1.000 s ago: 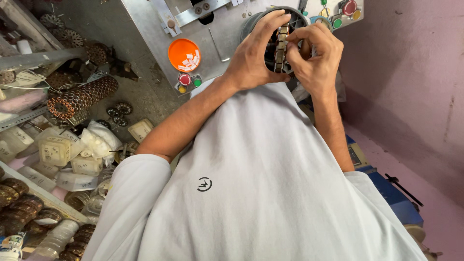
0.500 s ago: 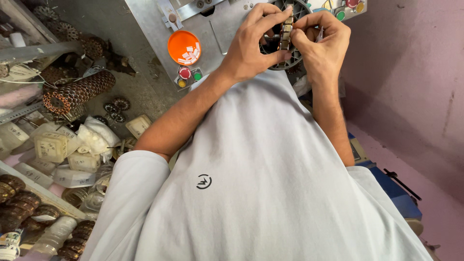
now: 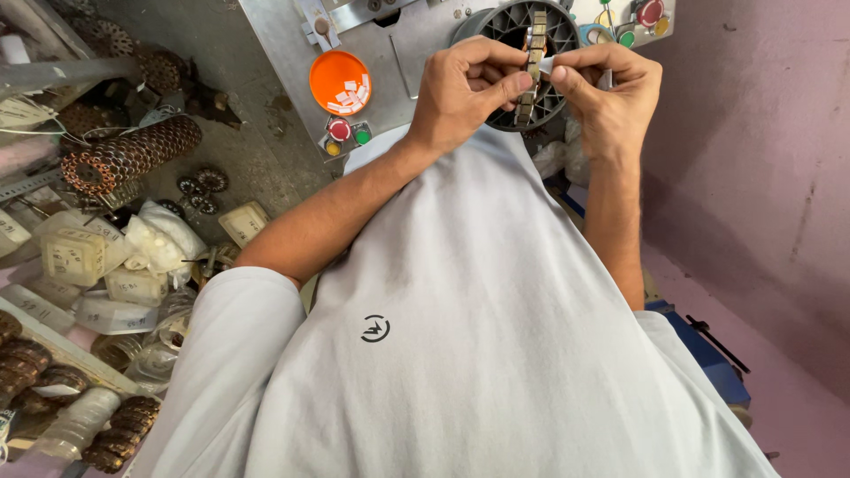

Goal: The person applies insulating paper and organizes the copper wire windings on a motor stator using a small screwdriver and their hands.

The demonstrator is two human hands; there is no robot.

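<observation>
Two hands meet at the far edge of the scene, beyond a wide stretch of white shirt (image 3: 460, 354) that fills the near ground. At the near left lie stacked brown laminated cores (image 3: 115, 434) and clear plastic tubs (image 3: 75, 257), and a little farther a long stack of brown toothed discs (image 3: 128, 158) lies on its side. Farther still, an orange dish (image 3: 340, 81) with small white slips sits on the grey metal panel (image 3: 274, 53), just above a cluster of round red, green and yellow buttons (image 3: 343, 134).

The left hand (image 3: 460, 93) is closed around a narrow stack of small metal plates (image 3: 531, 66), thumb and forefinger pinching its lower part. The right hand (image 3: 611, 93) is closed too, its fingertips nipping a small white slip (image 3: 545, 65) against the side of the stack. The stack stands upright in front of a dark slotted ring (image 3: 518, 35) set in the panel.

The stack looks stiff and fairly light, but made of loose pieces, so it would likely slide apart unless it is gripped across its faces. The slip looks thin and floppy, best held by its edge.
</observation>
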